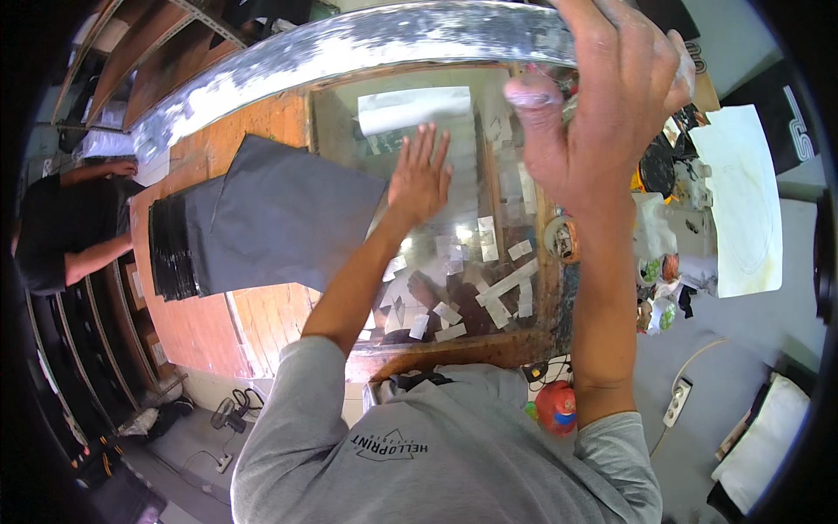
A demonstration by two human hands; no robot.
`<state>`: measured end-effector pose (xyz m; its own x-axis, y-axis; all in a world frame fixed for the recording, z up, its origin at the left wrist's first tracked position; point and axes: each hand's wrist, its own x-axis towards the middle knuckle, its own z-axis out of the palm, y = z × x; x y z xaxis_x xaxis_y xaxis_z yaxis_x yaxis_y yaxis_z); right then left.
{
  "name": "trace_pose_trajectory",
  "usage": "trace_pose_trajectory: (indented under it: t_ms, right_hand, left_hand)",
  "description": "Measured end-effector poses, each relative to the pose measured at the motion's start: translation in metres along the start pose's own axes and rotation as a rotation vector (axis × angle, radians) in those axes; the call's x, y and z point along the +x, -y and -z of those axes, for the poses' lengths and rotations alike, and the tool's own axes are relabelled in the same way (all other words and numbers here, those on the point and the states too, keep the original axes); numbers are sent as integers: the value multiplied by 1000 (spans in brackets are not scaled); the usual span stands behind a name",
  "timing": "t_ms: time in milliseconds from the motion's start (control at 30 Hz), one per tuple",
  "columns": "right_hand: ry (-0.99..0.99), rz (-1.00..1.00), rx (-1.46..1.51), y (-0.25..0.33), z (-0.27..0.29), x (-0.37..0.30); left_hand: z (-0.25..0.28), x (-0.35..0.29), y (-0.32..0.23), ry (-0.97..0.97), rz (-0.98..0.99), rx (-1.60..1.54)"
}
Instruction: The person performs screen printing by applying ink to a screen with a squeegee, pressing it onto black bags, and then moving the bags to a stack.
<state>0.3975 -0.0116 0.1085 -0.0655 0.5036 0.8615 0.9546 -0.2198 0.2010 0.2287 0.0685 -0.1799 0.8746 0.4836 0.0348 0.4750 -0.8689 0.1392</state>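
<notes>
My left hand (419,179) lies palm down, fingers spread, over the glassy panel (428,201) set in the worktable, just below a white rectangle (415,106). A dark grey sheet (292,205) lies left of it, overlapping a row of similar dark pieces with glossy black edges (170,249). My right hand (602,96) is raised high and close to the view, its fingers curled and thumb bent. Between thumb and fingers comes the right end of a long, silvery bar (349,44) smeared with white and black, spanning the top. The exact contact is partly hidden by the hand.
Pieces of pale tape (506,284) dot the near part of the panel. Tubs and clutter (655,175) line the right side, by a white board (742,201). At the far left, a co-worker in black (74,223) stands beside the table and shelves (96,332).
</notes>
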Motion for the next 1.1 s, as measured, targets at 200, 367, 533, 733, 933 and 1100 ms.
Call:
trace_pose_trajectory:
  t_ms: [200, 367, 533, 733, 933, 1100]
  right_hand:
    - [183, -109, 70, 10, 20, 4]
    - [87, -45, 163, 6, 16, 0]
    - [62, -51, 197, 5, 8, -7]
    - [61, -51, 181, 6, 11, -1]
    - [125, -110, 212, 10, 22, 5]
    - [173, -149, 235, 12, 29, 11]
  left_hand:
    - [30, -155, -54, 172, 176, -223]
    - [48, -233, -32, -78, 382, -323]
    - [63, -266, 35, -367, 547, -47]
    - [71, -219, 46, -449, 473, -321]
    - [42, -160, 3, -243, 386, -211]
    - [8, -128, -25, -207, 402, -154]
